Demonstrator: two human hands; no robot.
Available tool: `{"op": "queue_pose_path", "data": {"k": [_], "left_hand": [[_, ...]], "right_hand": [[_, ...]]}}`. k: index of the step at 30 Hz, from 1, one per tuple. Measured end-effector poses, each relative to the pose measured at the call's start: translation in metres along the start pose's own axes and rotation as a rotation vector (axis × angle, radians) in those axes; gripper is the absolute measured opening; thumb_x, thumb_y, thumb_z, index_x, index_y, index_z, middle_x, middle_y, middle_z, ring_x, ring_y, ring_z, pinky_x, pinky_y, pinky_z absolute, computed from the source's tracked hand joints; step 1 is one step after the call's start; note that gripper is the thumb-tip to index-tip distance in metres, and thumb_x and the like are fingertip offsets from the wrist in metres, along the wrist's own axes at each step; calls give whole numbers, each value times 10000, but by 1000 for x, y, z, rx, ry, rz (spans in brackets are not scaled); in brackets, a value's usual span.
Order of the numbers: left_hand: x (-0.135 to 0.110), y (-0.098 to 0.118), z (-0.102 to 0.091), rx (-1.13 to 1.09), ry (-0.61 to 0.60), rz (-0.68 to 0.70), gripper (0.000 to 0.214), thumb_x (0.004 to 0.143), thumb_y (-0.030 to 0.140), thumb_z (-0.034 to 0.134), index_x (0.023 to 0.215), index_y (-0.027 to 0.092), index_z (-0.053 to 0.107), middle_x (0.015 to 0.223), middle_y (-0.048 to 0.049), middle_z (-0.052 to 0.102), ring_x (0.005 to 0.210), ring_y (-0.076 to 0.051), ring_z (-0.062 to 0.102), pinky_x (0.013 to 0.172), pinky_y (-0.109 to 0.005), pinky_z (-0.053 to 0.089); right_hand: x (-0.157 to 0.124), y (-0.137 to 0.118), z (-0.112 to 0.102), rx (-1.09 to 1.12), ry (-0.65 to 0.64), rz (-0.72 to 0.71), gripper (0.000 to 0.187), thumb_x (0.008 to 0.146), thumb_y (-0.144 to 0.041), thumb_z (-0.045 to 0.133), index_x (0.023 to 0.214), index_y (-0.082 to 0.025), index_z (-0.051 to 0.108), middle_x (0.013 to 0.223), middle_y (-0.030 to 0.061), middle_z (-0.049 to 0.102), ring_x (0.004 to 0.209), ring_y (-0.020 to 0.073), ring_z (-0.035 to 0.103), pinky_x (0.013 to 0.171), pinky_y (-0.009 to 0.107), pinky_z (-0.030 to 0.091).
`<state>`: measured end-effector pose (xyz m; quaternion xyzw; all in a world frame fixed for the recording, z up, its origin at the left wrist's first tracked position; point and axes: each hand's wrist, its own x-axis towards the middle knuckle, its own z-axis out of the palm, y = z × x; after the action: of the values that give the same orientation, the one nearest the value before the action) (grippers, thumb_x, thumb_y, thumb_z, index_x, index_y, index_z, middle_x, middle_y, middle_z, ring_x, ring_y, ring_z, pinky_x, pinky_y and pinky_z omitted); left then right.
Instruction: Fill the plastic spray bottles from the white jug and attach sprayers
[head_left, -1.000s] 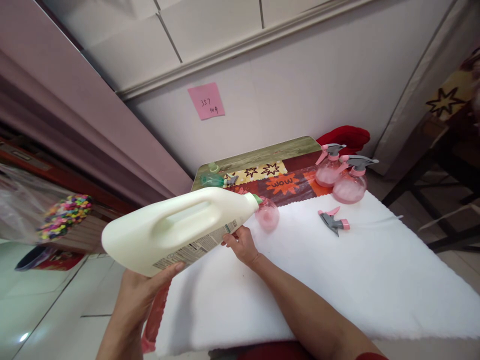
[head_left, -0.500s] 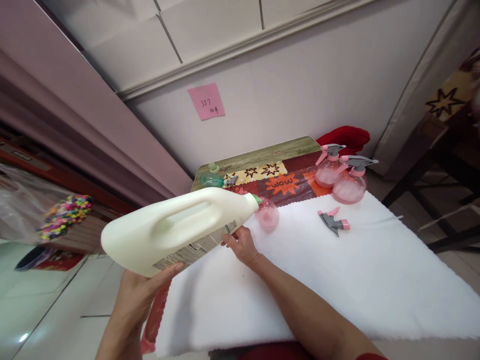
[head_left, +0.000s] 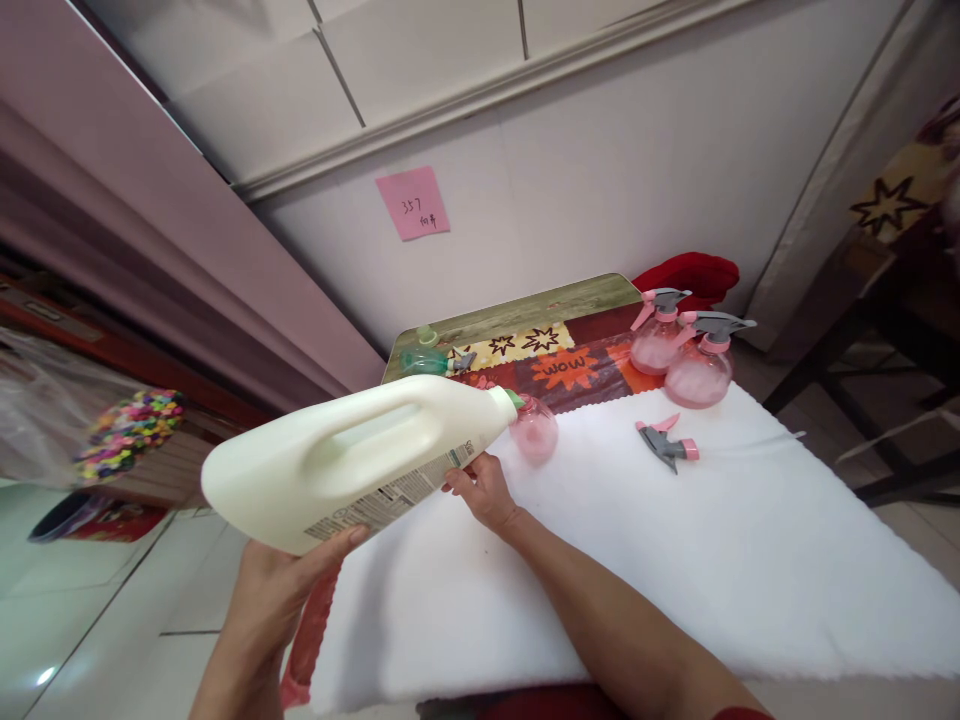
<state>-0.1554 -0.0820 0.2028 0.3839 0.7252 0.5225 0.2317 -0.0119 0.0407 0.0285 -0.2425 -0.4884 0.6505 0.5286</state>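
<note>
A large pale green detergent jug (head_left: 375,450) lies tilted in the air, its green spout over the mouth of a round pink spray bottle (head_left: 535,435). My left hand (head_left: 292,575) grips the jug's underside near its base. Close to the neck, my right hand (head_left: 484,490) is closed on the jug's lower side; some of its fingers are hidden. The pink bottle stands without a sprayer top on the white cloth. To its right lies a grey and pink spray head (head_left: 667,445) with a clear tube.
Two pink spray bottles with sprayers (head_left: 699,380) stand at the back right. Behind the jug are a green spray bottle (head_left: 424,361) on its side and a small green cap (head_left: 427,334). White fluffy cloth (head_left: 675,570) covers the table's near part. A wall rises behind.
</note>
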Motion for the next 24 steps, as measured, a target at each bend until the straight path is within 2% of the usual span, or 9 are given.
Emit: {"op": "queue_pose_path", "data": {"k": [9,17,24], "left_hand": [[0,-1,0,33,-7,-3,702,479,364,991,1125,190,778,1032,-87,819,1124,-383,721,1044,-480,567],[-3,2,-1,41,-42,-3,645,573,371,972,1164,211,769,1085,-82,811,1144,-367,716,1083,-473,539],[1,-4,-4,-11,-49,-1,687,524,319,992,1159,177,773,1075,-104,814,1133,-382,717,1073,-499,546]], "right_hand": [[-1,-2,0,-4,-4,-7,418,812,-597,735,880,-187,687,747,69,760,647,232,742,573,315,585],[-2,-5,0,4,-19,-9,396,819,-566,727,898,-181,687,771,71,761,654,234,750,571,310,583],[-2,-4,0,-16,-19,-14,395,834,-568,718,885,-177,684,743,74,762,660,238,754,577,308,590]]}}
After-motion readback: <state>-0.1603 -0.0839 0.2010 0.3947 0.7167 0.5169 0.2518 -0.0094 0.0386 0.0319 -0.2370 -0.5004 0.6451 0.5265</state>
